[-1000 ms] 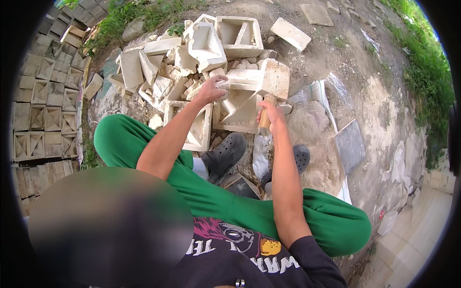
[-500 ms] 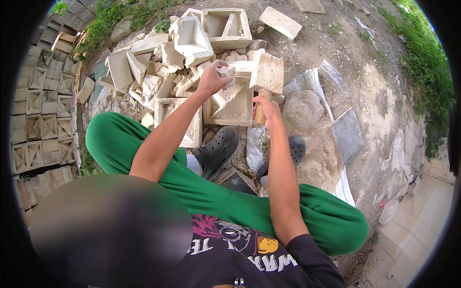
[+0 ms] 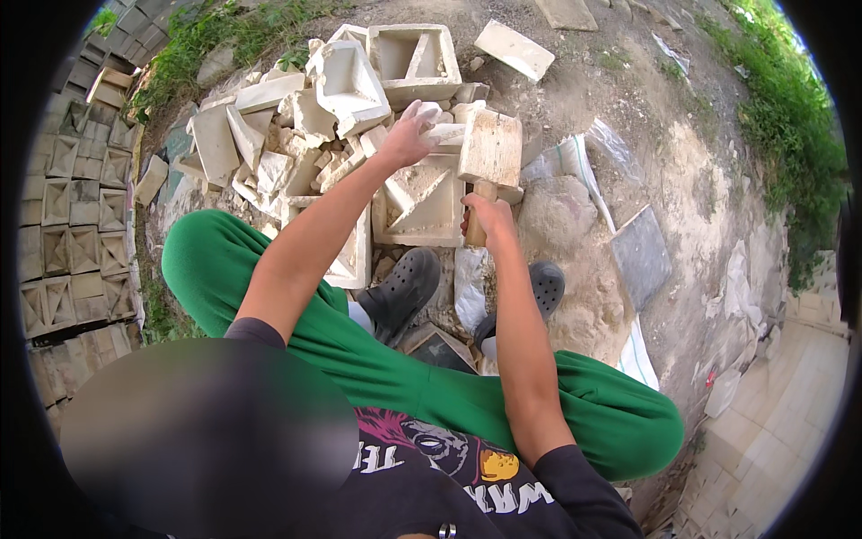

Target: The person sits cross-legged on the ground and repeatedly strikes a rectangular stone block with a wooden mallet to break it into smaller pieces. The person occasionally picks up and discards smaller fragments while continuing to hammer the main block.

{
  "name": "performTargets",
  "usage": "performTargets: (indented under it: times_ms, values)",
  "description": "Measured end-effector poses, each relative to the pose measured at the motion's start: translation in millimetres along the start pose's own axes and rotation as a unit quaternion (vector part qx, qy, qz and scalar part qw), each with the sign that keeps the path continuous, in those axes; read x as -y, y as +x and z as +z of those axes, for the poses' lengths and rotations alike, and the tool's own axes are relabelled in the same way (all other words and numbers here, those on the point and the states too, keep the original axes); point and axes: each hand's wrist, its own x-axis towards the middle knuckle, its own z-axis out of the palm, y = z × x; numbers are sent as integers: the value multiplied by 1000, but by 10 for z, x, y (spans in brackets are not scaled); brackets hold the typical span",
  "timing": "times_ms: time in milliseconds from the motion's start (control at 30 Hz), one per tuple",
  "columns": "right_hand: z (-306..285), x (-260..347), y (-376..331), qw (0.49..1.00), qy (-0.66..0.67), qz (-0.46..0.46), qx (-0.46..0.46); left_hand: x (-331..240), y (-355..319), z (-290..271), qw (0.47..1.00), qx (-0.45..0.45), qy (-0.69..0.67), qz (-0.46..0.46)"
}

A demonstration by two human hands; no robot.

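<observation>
My left hand [image 3: 409, 136] is over the rubble, its fingers and thumb apart beside pale plaster pieces [image 3: 433, 111]; I cannot make out a piece gripped in it. My right hand [image 3: 490, 218] is wrapped round the handle [image 3: 479, 226] of a wooden mallet. The mallet's blocky, dusty head [image 3: 490, 148] stands beyond the fist. Between my hands lies a square, hollow plaster mould [image 3: 440, 235] with a slanted broken slab inside. Another pale mould [image 3: 361, 247] is nearer, partly behind my left forearm.
A heap of broken plaster [image 3: 269, 171] spreads to the left. Hollow moulds [image 3: 453, 58] stand at the back, and a loose slab [image 3: 514, 49] lies beyond. Right of the mallet are a sandy mound [image 3: 557, 211], plastic sheeting and a grey tile [image 3: 641, 256]. My dark clogs [image 3: 406, 292] are close by.
My left hand has reached slightly farther over the rubble, and the pale chunk between its fingers no longer shows there. My right hand keeps its grip on the mallet. The view has shifted slightly.
</observation>
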Motion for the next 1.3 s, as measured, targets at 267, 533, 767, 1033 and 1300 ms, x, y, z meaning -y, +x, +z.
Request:
performTargets:
  times_ms: [267, 533, 767, 1033, 1300]
  values:
    - [-22, -21, -16, 1000, 1, -19, -18, -445, -227, -15, 985, 151, -88, -12]
    - [64, -58, 0, 987, -125, -59, -86, 150, -644, -18, 969, -161, 94, -161]
    - [494, -60, -40, 977, -190, -91, 27, 498, -959, -119, 906, -95, 40, -410]
    - [642, -38, 118, 961, -267, -12, 69, 851, -1173, -392, 885, -65, 109, -448]
    - [621, -97, 186, 952, -295, -25, 77, 1180, -820, -550, 805, 10, -39, -592]
